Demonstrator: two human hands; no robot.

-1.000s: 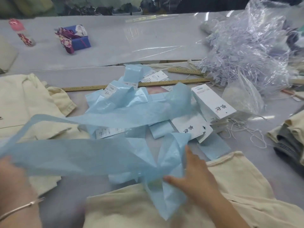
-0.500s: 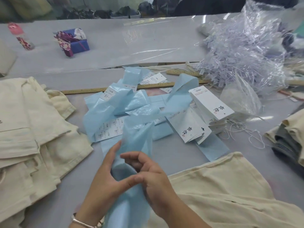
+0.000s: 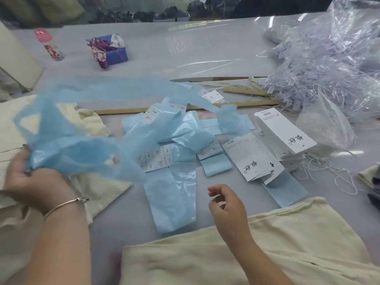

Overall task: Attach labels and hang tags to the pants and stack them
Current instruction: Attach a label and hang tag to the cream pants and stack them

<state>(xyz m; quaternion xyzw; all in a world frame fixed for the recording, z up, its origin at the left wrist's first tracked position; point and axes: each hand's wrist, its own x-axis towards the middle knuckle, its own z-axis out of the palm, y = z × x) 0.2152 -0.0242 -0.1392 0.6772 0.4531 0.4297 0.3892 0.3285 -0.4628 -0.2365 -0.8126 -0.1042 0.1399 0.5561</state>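
Cream pants (image 3: 267, 249) lie flat at the near edge; blue backing strip (image 3: 86, 145) trails left, bunched in the curled fingers of the left hand (image 3: 30, 177). Right hand (image 3: 228, 204) hovers above the pants, fingers loosely curled, holding nothing. Suggest: drop the strip well clear, then take one hang tag (image 3: 255, 161) cleanly off its pile.

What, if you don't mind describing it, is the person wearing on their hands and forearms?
Both forearms are bare, with no sleeves in view and no gloves on either hand. The left hand has a thin silver metal bangle around its wrist, with a small clasp-like joint on it. The right hand shows no ring, watch or bracelet.
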